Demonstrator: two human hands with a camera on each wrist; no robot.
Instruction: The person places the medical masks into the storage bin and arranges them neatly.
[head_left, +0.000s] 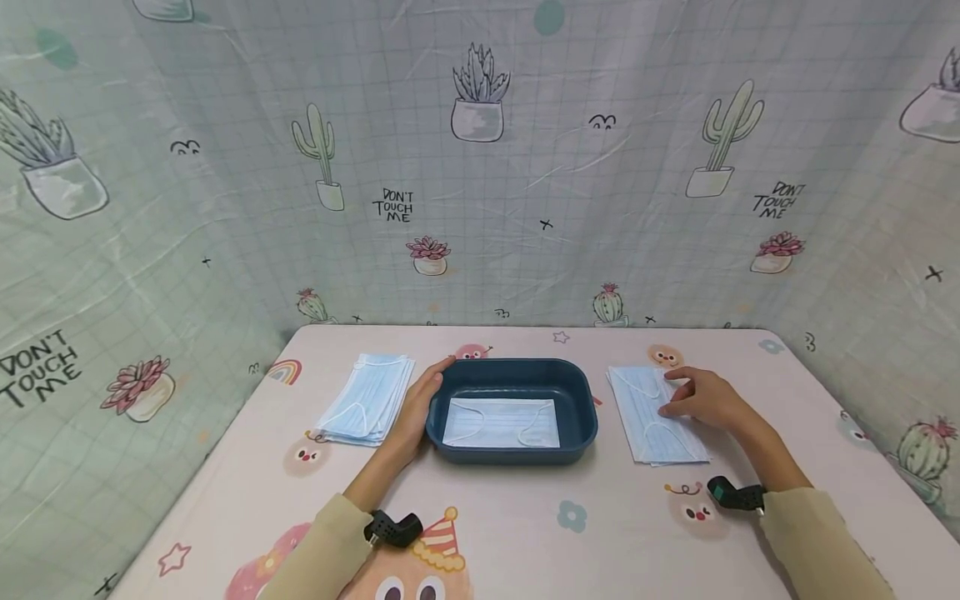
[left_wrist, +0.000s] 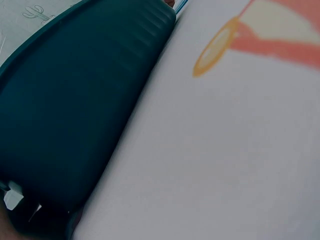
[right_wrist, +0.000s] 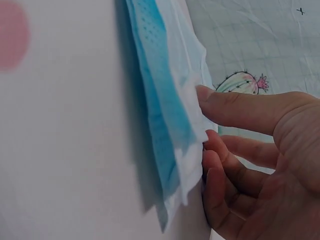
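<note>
A dark blue rectangular tray (head_left: 512,456) holds a light blue face mask (head_left: 501,423) lying flat inside, its white ear loops on top. My left hand (head_left: 415,410) rests along the tray's left side, fingers stretched toward the far corner. In the left wrist view, the tray's outer wall (left_wrist: 75,105) fills the left, with only a sliver of hand below. To the right lies a stack of face masks (head_left: 651,429). My right hand (head_left: 705,400) pinches the top mask (right_wrist: 187,145) at its right edge between thumb (right_wrist: 240,106) and curled fingers.
A second stack of face masks (head_left: 360,400) lies left of the tray, beside my left hand. The pale pink table (head_left: 622,542) carries printed cartoon figures. A cactus-patterned curtain (head_left: 525,200) surrounds the far edge and sides. A small black camera sits on each wrist.
</note>
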